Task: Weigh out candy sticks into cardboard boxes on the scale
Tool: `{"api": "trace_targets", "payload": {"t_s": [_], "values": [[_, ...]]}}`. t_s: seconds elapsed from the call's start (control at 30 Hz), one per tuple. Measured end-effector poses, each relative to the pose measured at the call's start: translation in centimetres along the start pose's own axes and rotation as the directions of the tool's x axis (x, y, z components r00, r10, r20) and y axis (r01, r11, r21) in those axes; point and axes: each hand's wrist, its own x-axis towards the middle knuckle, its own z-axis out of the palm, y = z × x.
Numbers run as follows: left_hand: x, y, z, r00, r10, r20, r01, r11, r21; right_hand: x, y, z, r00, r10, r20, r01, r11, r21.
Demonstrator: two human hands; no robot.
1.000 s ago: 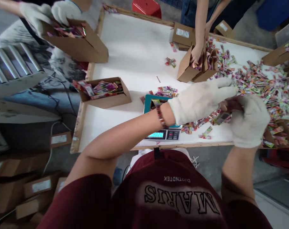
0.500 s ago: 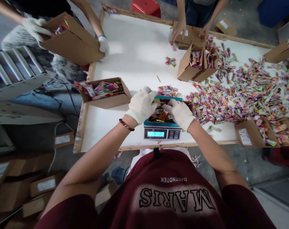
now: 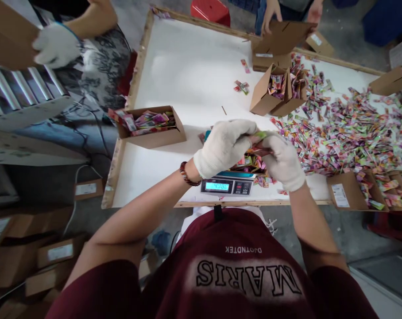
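The word "MARS" was printed in large outlined capitals, upside down in the view, on the near maroon shirt (image 3: pixel 174 283). A smaller line above it was read as "DJOTNDTEK". On the scale (image 3: pixel 226 186), the lit display (image 3: pixel 217 186) showed about "4338"; the last digits were not sure. The print on the white label (image 3: pixel 339 195) of the right box (image 3: pixel 349 184) could not be read.

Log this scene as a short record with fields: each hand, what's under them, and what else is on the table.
Left hand: white-gloved left hand, closed on a bunch of colourful wrapped packets
Right hand: white-gloved right hand, closed on the same bunch
Below hands: grey digital scale with lit display
Left side: open brown cardboard box filled with packets
Right side: loose pile of packets on the white table
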Motion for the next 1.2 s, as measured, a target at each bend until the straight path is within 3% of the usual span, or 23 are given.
{"api": "trace_targets", "payload": {"t_s": [0.1, 0.2, 0.23, 0.3, 0.37, 0.47, 0.6, 0.7, 0.77, 0.83, 0.9, 0.97, 1.0, 1.07, 1.1, 1.17, 1.2], "values": [[0.1, 0.8, -0.4, 0.999, 0.038, -0.035, -0.041, 0.993, -0.108, -1.7, 1.4, -3.6, 0.981, 0.119, -0.156, -0.155, 0.957, -0.245], [-1.4, -0.4, -2.0, 0.996, -0.012, -0.088, 0.006, 0.998, -0.063, -3.7, 3.7, -6.7, 0.913, 0.186, -0.364, -0.353, 0.807, -0.473], [-2.2, -1.1, -2.5, 0.993, -0.049, -0.111, 0.046, 0.998, -0.033, -4.1, 4.2, -7.1, 0.896, 0.188, -0.401, -0.384, 0.781, -0.492], [-3.8, -2.8, -3.5, 0.980, -0.133, -0.149, 0.138, 0.990, 0.021, -4.3, 4.6, -6.4, 0.902, 0.187, -0.388, -0.362, 0.818, -0.447], [-5.2, -4.2, -3.9, 0.965, -0.198, -0.175, 0.209, 0.977, 0.048, -3.4, 3.9, -3.7, 0.951, 0.176, -0.253, -0.255, 0.909, -0.330], [-6.7, -5.3, -3.9, 0.954, -0.230, -0.192, 0.245, 0.968, 0.058, -0.6, 1.5, 2.3, 0.982, 0.167, 0.093, -0.145, 0.968, -0.203], [-7.4, -5.0, -3.3, 0.958, -0.216, -0.191, 0.236, 0.967, 0.091, 3.1, -0.9, 8.9, 0.861, 0.247, 0.444, -0.103, 0.941, -0.323], [-7.6, -4.6, -3.3, 0.957, -0.218, -0.192, 0.237, 0.968, 0.084, 4.1, -1.3, 10.3, 0.786, 0.287, 0.548, -0.046, 0.911, -0.411], [-7.8, -4.5, -3.5, 0.954, -0.232, -0.188, 0.251, 0.964, 0.083, 3.8, -1.2, 9.1, 0.805, 0.251, 0.537, -0.048, 0.931, -0.362], [-7.9, -4.6, -3.6, 0.950, -0.244, -0.193, 0.266, 0.959, 0.100, 2.7, -0.4, 6.6, 0.878, 0.191, 0.439, -0.083, 0.964, -0.253], [-8.0, -4.6, -3.1, 0.952, -0.238, -0.191, 0.264, 0.957, 0.122, 0.7, 1.7, 3.2, 0.953, 0.180, 0.244, -0.139, 0.974, -0.177], [-7.9, -4.5, -1.9, 0.968, -0.208, -0.143, 0.227, 0.966, 0.127, -2.3, 5.7, -0.5, 0.963, 0.271, -0.018, -0.268, 0.939, -0.214], [-7.8, -4.5, -1.0, 0.979, -0.183, -0.094, 0.194, 0.973, 0.124, -4.3, 8.4, -2.3, 0.934, 0.321, -0.156, -0.352, 0.900, -0.258], [-7.4, -4.3, 1.1, 0.992, -0.127, 0.014, 0.124, 0.985, 0.118, -8.9, 14.4, -5.5, 0.850, 0.428, -0.306, -0.518, 0.782, -0.347], [-7.1, -4.2, 2.2, 0.993, -0.104, 0.053, 0.097, 0.988, 0.118, -11.4, 17.4, -7.0, 0.796, 0.496, -0.347, -0.604, 0.697, -0.387], [-6.4, -4.1, 3.8, 0.992, -0.087, 0.090, 0.076, 0.989, 0.123, -16.2, 22.1, -9.5, 0.632, 0.683, -0.365, -0.758, 0.449, -0.472], [-6.0, -4.1, 4.3, 0.991, -0.094, 0.091, 0.082, 0.988, 0.129, -18.3, 23.8, -10.5, 0.598, 0.723, -0.346, -0.772, 0.405, -0.489]]}}
